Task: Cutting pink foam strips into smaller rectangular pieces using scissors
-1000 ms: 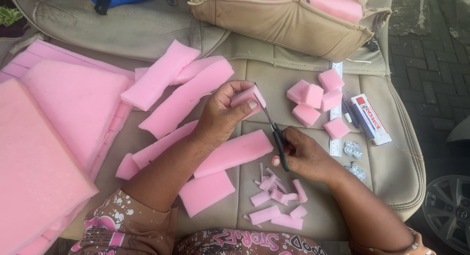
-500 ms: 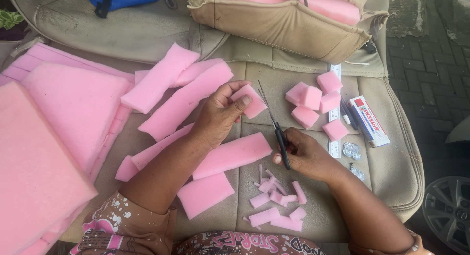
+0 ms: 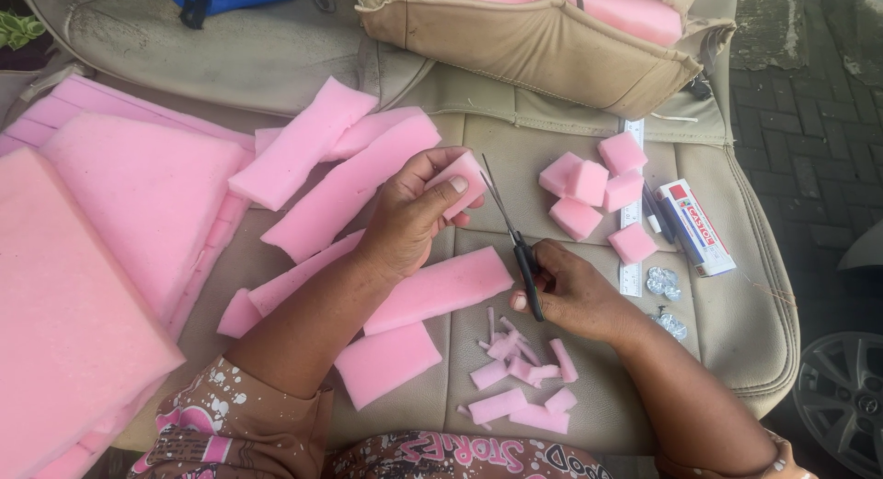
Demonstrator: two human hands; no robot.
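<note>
The left hand [image 3: 411, 214] is clamped on a small pink foam block [image 3: 460, 180], held above the beige car seat cushion [image 3: 552, 148]. Just right of it, the right hand [image 3: 568, 290] is closed around black-handled scissors [image 3: 515, 235], blades pointing far toward the block, with pink foam offcuts [image 3: 520, 373] lying near.

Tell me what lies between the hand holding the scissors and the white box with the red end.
In the head view, a clear ruler and one small pink foam block lie between the right hand and the box.

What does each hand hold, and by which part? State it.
Left hand: small pink foam block, pinched at its lower edge. Right hand: scissors, by the black handles.
</note>
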